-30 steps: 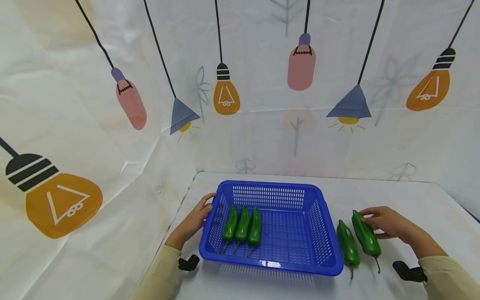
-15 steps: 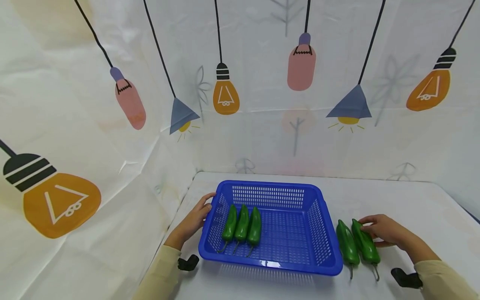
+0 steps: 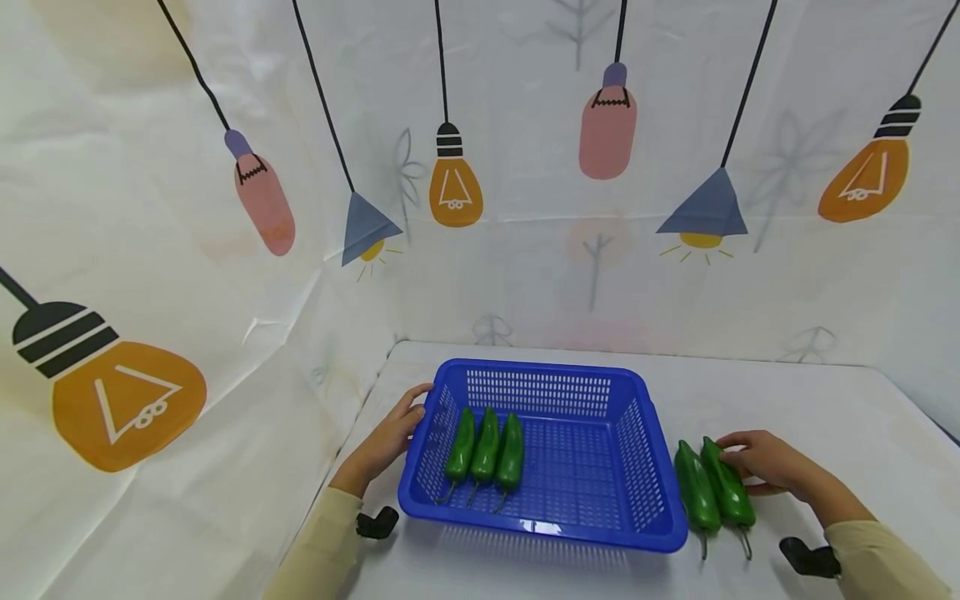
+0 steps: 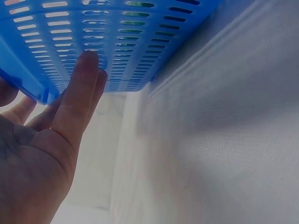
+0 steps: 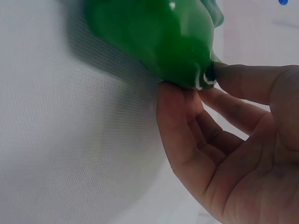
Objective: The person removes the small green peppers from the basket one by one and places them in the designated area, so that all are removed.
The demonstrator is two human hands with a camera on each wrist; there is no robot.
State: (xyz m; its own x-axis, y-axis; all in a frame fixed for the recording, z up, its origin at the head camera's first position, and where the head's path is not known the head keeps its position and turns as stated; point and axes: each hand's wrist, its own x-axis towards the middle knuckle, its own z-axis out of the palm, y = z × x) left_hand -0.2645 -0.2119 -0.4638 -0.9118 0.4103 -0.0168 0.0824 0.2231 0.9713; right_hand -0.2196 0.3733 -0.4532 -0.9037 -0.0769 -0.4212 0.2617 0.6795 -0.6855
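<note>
A blue plastic basket (image 3: 570, 467) sits on the white table, with three green chili peppers (image 3: 486, 446) side by side in its left part. My left hand (image 3: 386, 446) rests at the basket's left side; in the left wrist view its straight fingers (image 4: 77, 100) touch the slotted outer wall. To the right of the basket lie two more green chili peppers. My right hand (image 3: 768, 462) pinches the far end of the outer chili pepper (image 3: 727, 487) between thumb and fingers. The inner chili pepper (image 3: 697, 492) lies against it, close to the basket wall.
The white table (image 3: 810, 400) extends behind and right of the basket. A white sheet (image 3: 525, 283) printed with lamps hangs behind it and along the left side. Black wrist straps or mounts (image 3: 810, 557) show near both sleeves.
My right hand has drawn its chili pepper toward me and left, so it now lies against the neighbouring one. The left hand and basket have stayed put.
</note>
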